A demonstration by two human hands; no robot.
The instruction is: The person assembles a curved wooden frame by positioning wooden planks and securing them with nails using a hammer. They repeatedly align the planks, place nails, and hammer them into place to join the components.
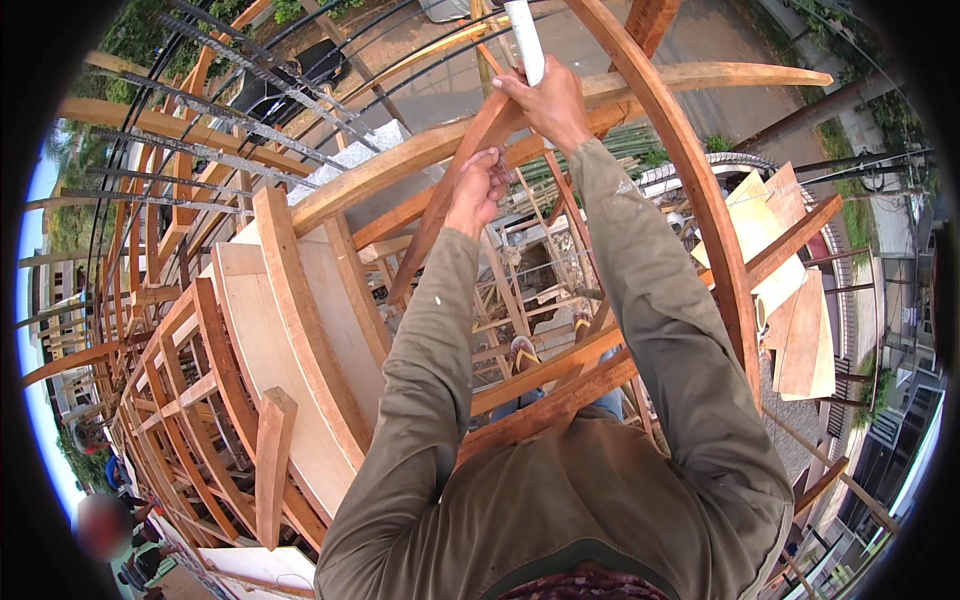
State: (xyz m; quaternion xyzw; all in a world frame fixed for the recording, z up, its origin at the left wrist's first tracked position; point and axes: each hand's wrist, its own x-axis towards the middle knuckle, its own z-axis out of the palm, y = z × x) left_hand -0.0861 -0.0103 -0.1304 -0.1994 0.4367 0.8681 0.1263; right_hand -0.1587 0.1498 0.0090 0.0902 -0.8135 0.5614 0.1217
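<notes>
High over the timber frame, my right hand (pixel 552 100) is closed round a white, rod-like handle (pixel 526 42). What the handle belongs to cannot be made out. The right thumb lies by the upper end of a slanting wooden beam (pixel 432 238). Below and to the left, my left hand (pixel 479 190) has its fingers curled against that same beam. Whether a small thing sits in those fingers is hidden. A long curved timber (pixel 390 168) crosses behind the beam's upper end.
On the left stand upright timbers, pale boards (pixel 275 315) and black cables (pixel 215 85). A bowed timber (pixel 690 165) arches past my right arm. Plywood sheets (pixel 800 300) lie at right. My sandalled foot (pixel 524 355) shows among beams above a deep gap. A person (pixel 140 550) is lower left.
</notes>
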